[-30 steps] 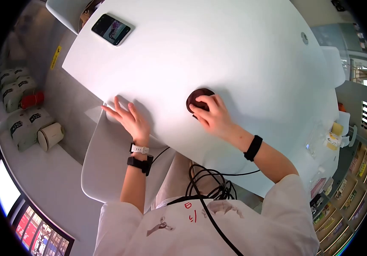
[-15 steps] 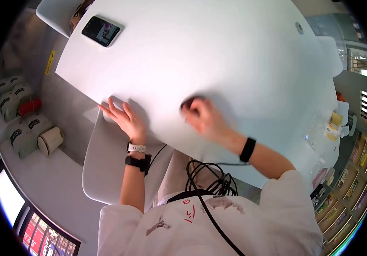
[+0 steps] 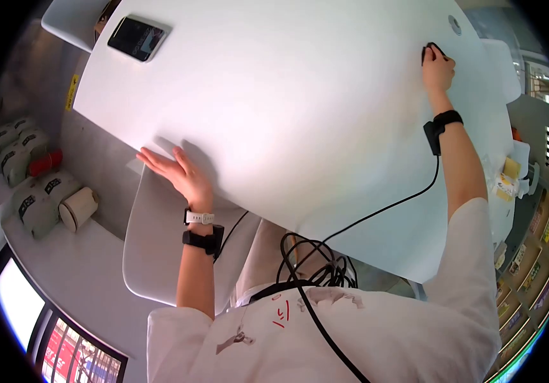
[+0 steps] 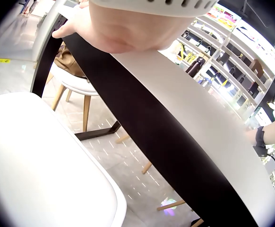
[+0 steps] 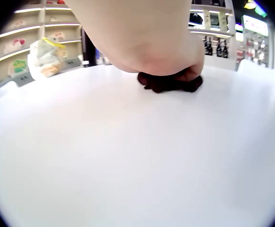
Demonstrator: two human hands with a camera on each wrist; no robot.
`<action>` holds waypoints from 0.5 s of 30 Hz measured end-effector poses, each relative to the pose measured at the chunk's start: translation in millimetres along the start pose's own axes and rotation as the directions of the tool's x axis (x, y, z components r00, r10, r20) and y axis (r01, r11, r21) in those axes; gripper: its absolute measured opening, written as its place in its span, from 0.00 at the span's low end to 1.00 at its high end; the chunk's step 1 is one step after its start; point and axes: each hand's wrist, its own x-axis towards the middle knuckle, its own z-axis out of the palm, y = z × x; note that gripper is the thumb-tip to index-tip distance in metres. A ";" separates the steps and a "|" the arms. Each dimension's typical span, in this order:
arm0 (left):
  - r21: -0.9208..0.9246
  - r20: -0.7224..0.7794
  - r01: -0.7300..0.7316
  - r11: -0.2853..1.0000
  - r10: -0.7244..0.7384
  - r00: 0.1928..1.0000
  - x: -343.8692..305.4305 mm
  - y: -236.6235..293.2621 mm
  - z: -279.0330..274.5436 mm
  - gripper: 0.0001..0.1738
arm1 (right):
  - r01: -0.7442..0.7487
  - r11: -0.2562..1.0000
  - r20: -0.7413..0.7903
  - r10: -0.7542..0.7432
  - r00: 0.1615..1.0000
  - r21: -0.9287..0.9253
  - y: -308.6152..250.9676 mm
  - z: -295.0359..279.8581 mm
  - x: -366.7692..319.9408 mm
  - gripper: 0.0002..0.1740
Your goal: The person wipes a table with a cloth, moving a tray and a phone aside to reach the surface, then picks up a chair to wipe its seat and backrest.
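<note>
A wide white table [image 3: 300,96] is seen in a shop-like room. A phone [image 3: 137,38] is laid at its far left corner, a white chair [image 3: 153,255] is set at the near left, and stocked shelves [image 3: 536,274] are lined along the right. The left hand [image 3: 182,172] is laid flat, fingers straight, on the near left edge. The right hand [image 3: 438,67] is stretched to the far right, where a dark brown pad [image 5: 170,82] is gripped under curled fingers against the tabletop. The pad's crumpled lower rim is shown only in the right wrist view, and the table's black edge [image 4: 142,123] only in the left wrist view.
</note>
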 end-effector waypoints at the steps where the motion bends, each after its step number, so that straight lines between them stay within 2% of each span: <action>1: 0.012 -0.003 0.014 1.000 -0.014 1.000 -2.3 0.3 -2.6 0.40 | 0.145 0.985 -0.104 -0.154 0.983 -0.093 -16.8 4.8 -23.5 0.14; 2: 0.015 0.000 0.016 1.000 -0.016 1.000 -3.9 -0.6 -5.2 0.40 | 0.427 0.901 -0.144 -0.413 0.899 0.084 -37.3 -1.3 -53.4 0.14; 3: 0.007 -0.001 0.009 1.000 -0.009 1.000 -2.1 -0.1 -3.1 0.40 | 0.540 0.803 -0.163 -0.515 0.842 0.252 -75.1 -22.6 -94.7 0.16; 4: -0.002 -0.001 0.000 1.000 0.000 1.000 -0.6 0.7 -1.5 0.40 | 0.464 0.704 -0.026 -0.536 0.844 0.537 -103.8 -39.1 -140.1 0.18; 5: 0.002 0.006 0.016 1.000 -0.016 1.000 -0.9 0.3 -1.8 0.41 | 0.537 0.624 0.053 -0.679 0.732 0.567 -130.3 -78.2 -181.0 0.18; 6: 0.015 0.022 0.011 1.000 -0.011 1.000 -2.1 -0.3 -2.9 0.41 | 0.587 0.490 0.100 -0.815 0.571 0.644 -144.0 -99.0 -216.3 0.18; 7: 0.024 0.026 0.001 1.000 -0.002 1.000 -1.9 -0.5 -2.7 0.41 | 0.714 0.340 0.001 -0.904 0.428 0.612 -152.0 -109.1 -254.9 0.20; 8: 0.033 0.028 -0.009 0.999 0.008 1.000 -0.6 -1.6 -2.3 0.41 | 0.689 0.214 -0.072 -0.930 0.361 0.692 -156.9 -116.3 -288.2 0.20; 9: 0.037 0.025 -0.009 0.999 0.009 1.000 -0.6 -3.7 -2.1 0.41 | 0.667 0.215 -0.004 -0.950 0.311 0.714 -152.9 -118.7 -311.1 0.20; 11: -0.006 0.016 0.005 1.000 -0.005 1.000 2.7 3.6 -1.8 0.40 | 0.687 0.211 0.022 -0.962 0.272 0.696 -154.4 -118.5 -314.7 0.19; 13: -0.032 0.024 0.019 0.999 -0.018 1.000 -2.2 3.0 -4.1 0.39 | 0.763 0.189 -0.054 -0.958 0.281 0.618 -151.7 -120.8 -270.2 0.18; 14: -0.036 0.031 0.017 0.999 -0.016 0.999 -2.0 1.3 -2.7 0.39 | 0.698 0.266 -0.002 -0.934 0.358 0.664 -150.5 -113.4 -241.1 0.18; 15: -0.040 0.033 0.014 0.999 -0.013 0.999 -1.4 -0.2 -2.7 0.39 | 0.654 0.420 0.055 -0.863 0.501 0.629 -146.6 -106.2 -218.2 0.17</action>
